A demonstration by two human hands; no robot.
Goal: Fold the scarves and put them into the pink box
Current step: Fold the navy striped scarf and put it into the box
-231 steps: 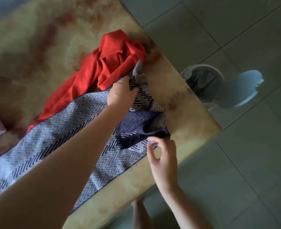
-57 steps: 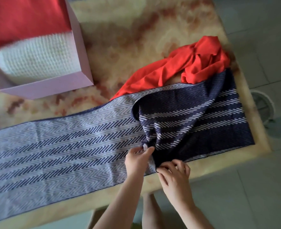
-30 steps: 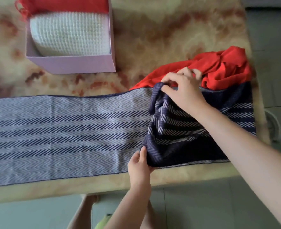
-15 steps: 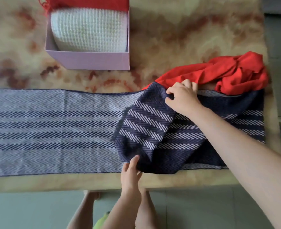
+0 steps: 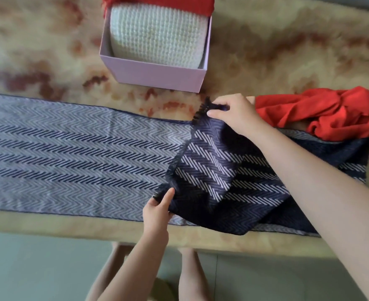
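Note:
A long navy and white herringbone scarf (image 5: 70, 157) lies flat along the table's near edge. Its dark right end is doubled back over itself. My right hand (image 5: 235, 114) pinches the far corner of that fringed end and lifts it. My left hand (image 5: 157, 211) pinches the near corner of the same end. A crumpled red scarf (image 5: 322, 114) lies at the right, just beyond the herringbone one. The pink box (image 5: 157, 76) stands at the back centre, with a folded white knitted scarf (image 5: 157, 33) and a red one (image 5: 157, 2) inside it.
The marbled yellow-brown table (image 5: 277, 55) ends close to my body and at the right, past the red scarf. Grey-green floor tiles (image 5: 38, 268) and my legs show below the near edge.
The fringed end of the herringbone scarf has been drawn leftward over the lower layer. My right hand now lifts the far corner higher; my left hand holds the near corner.

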